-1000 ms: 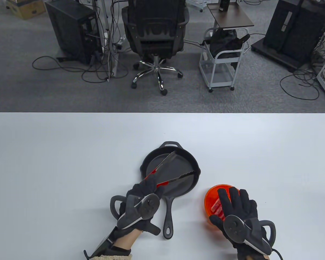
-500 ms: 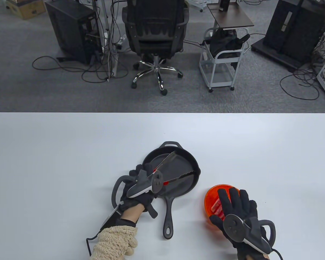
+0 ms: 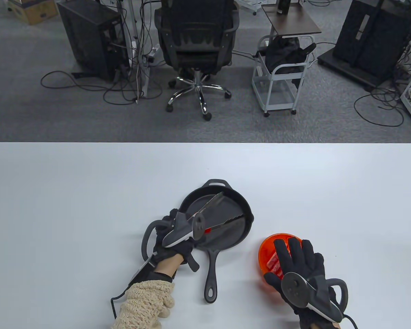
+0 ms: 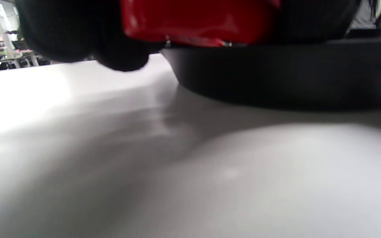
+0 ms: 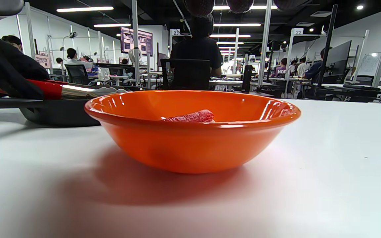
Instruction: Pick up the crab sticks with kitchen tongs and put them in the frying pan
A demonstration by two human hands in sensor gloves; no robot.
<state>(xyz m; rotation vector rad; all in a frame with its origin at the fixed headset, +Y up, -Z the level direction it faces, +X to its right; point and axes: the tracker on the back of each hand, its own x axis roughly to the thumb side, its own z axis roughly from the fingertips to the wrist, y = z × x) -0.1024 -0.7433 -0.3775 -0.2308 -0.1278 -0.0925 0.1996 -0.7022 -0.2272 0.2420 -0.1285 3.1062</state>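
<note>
floor: grey carpet [image 3: 37,116], cables | office chair [image 3: 196,41] | white cart [image 3: 282,78] | ceiling strip lights [image 5: 84,9]

The pan [image 3: 222,219] sat near the table's [image 3: 72,192] front edge, tongs [image 3: 219,212] lying in it. The bowl [image 3: 269,248] stood right of it, nearer that edge, with crab sticks [image 3: 274,263] inside.

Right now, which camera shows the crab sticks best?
The table view: the crab sticks lie in the orange bowl, partly under the right hand. The right wrist view shows only one tip above the rim; the left wrist view shows none.
</note>
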